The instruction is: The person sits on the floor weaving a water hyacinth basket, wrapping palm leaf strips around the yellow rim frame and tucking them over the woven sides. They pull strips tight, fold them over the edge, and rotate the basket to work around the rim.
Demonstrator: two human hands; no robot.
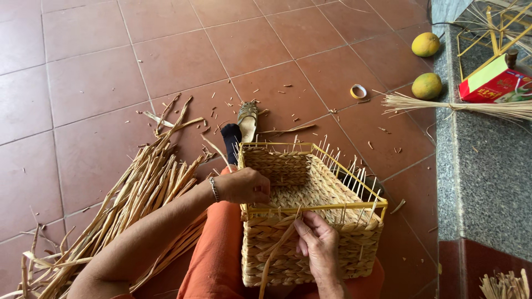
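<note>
A rectangular woven basket [310, 216] on a yellow wire frame sits in the lower middle of the frame, resting on the person's lap over orange trousers [213, 260]. The left hand [246, 186], with a metal bracelet [214, 189] at the wrist, grips the basket's left rim, its fingers curled over the edge and pressed together into the inside. The right hand [318, 243] lies against the near outer wall of the basket, just under the yellow front rail, its fingers close together and pinching a flat straw strand [277, 249] that hangs down the wall toward the bottom edge of the frame. Thin pale stakes stick up along the basket's far and right rims. To the left of the frame a long pile of dried straw strips [133, 205] spreads across the red tiled floor [100, 72]. Just above the basket, a foot in a dark sock [231, 138] and a sandal [247, 120] show on the tiles. At the upper right lie two yellow-green round fruits [425, 44], a small roll of tape [358, 91] near them, and on a grey stone ledge [487, 171] a red and green box [495, 82] with a bundle of thin straw [460, 105] beside it.
</note>
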